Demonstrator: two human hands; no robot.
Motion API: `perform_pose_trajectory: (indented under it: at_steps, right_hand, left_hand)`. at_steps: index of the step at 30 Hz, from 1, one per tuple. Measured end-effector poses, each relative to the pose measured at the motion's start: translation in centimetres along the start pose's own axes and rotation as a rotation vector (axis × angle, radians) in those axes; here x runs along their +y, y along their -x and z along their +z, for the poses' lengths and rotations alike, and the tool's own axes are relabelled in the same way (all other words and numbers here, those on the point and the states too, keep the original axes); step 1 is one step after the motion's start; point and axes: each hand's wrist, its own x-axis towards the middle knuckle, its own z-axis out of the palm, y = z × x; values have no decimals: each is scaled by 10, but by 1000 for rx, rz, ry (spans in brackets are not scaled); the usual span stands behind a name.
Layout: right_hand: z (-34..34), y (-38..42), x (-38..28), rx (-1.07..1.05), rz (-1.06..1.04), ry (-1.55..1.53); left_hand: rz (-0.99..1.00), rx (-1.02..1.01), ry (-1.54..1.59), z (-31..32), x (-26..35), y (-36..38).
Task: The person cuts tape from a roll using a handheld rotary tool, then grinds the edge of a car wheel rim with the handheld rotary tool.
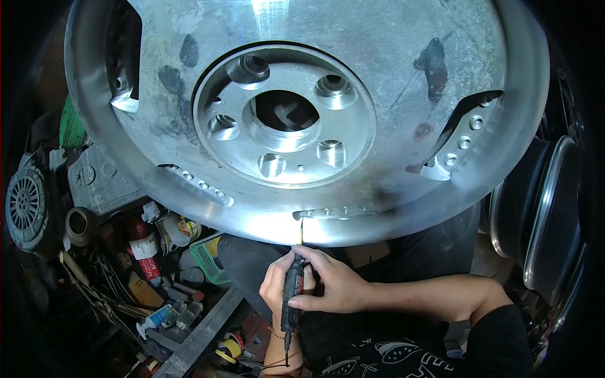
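Note:
A large silver alloy wheel fills the upper view, face toward me, with bolt holes round its hub. Below its lower rim, my left hand and my right hand are both closed around a slim black rotary tool, held upright in the view. The tool's thin yellowish bit points up, its tip right at the left end of a narrow slot in the rim. A cord leaves the tool's lower end, near my left wrist.
More wheels stand at the right. To the left lie a red-labelled bottle, a green plastic basket, a grey metal bar, a yellow tape roll and assorted tools. My legs are under the wheel.

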Motion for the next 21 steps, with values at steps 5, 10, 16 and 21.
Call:
perform_pose_trajectory:
  at_steps: [5, 10, 16, 21]
  right_hand:
    - [1, -2, 1, -16, -30, 32]
    - [0, -1, 1, -39, -31, 32]
    - [0, -1, 2, -44, -25, 36]
    - [0, 1, 2, -22, -29, 66]
  left_hand:
    - [18, 26, -22, 0, 0, 2]
    - [25, 20, -18, -1, -1, 4]
    - [17, 15, 16, 2, -3, 3]
    - [27, -29, 31, -1, -3, 0]
